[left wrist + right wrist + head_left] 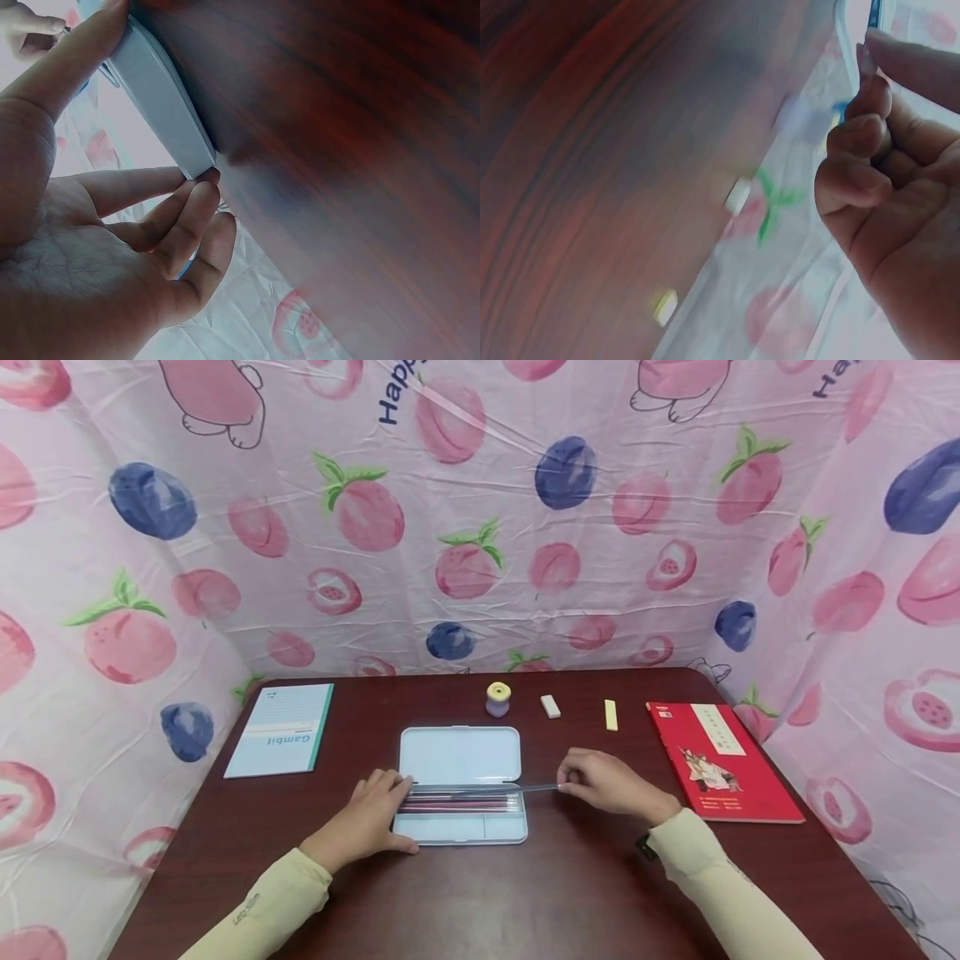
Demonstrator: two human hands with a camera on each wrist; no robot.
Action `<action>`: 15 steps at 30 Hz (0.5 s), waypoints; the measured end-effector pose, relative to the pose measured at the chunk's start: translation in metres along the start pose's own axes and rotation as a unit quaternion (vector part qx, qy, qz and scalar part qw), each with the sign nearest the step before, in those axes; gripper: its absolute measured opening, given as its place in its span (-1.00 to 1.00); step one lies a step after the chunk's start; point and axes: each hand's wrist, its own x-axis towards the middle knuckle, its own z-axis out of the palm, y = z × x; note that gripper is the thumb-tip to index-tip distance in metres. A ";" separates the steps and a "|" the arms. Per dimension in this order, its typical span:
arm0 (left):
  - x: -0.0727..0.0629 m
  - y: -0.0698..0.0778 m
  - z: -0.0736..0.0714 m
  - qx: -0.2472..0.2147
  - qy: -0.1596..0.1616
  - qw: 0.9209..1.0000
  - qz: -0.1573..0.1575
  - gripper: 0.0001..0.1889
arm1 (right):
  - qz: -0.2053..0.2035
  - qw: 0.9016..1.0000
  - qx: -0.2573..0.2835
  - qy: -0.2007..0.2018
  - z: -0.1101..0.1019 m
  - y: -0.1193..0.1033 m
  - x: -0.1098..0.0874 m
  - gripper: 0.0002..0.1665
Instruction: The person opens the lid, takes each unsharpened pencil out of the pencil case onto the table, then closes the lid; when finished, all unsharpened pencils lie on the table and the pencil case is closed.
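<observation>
An open pale-blue pencil case (460, 753) lies in the middle of the table, its lid folded back. Several dark and reddish pencils (457, 804) lie in its long compartment. My left hand (372, 814) grips the case's left end, thumb at the near corner and fingers at the far side; the left wrist view shows thumb and forefinger spanning that end. Between thumb and fingertips, my right hand (600, 781) pinches the right tip of a thin, see-through ruler (538, 788). The ruler stretches leftward over the case, and its left end is near my left fingers.
Behind the case stand a purple-and-yellow spool-shaped object (498, 700), a white eraser (551, 707) and a yellow strip-shaped block (611, 715). A pale notebook (279, 731) lies at the left, a red book (723, 764) at the right. Fruit-patterned cloth (465, 568) hangs around the table.
</observation>
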 end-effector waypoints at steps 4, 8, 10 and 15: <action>0.000 0.001 0.000 0.001 0.002 1.000 0.002 0.10 | 0.010 1.000 0.022 0.000 -0.015 0.027 -0.016 -0.83; 0.000 0.001 -0.001 0.001 0.003 1.000 0.002 0.09 | 0.028 0.998 0.056 -0.008 -0.031 0.052 -0.031 -0.85; 0.000 0.001 -0.001 0.002 0.003 1.000 0.001 0.09 | 0.041 0.997 0.069 -0.008 -0.039 0.061 -0.039 -0.85; -0.001 0.001 0.000 0.004 0.002 1.000 0.001 0.08 | 0.076 0.994 0.078 -0.001 -0.053 0.080 -0.056 -0.85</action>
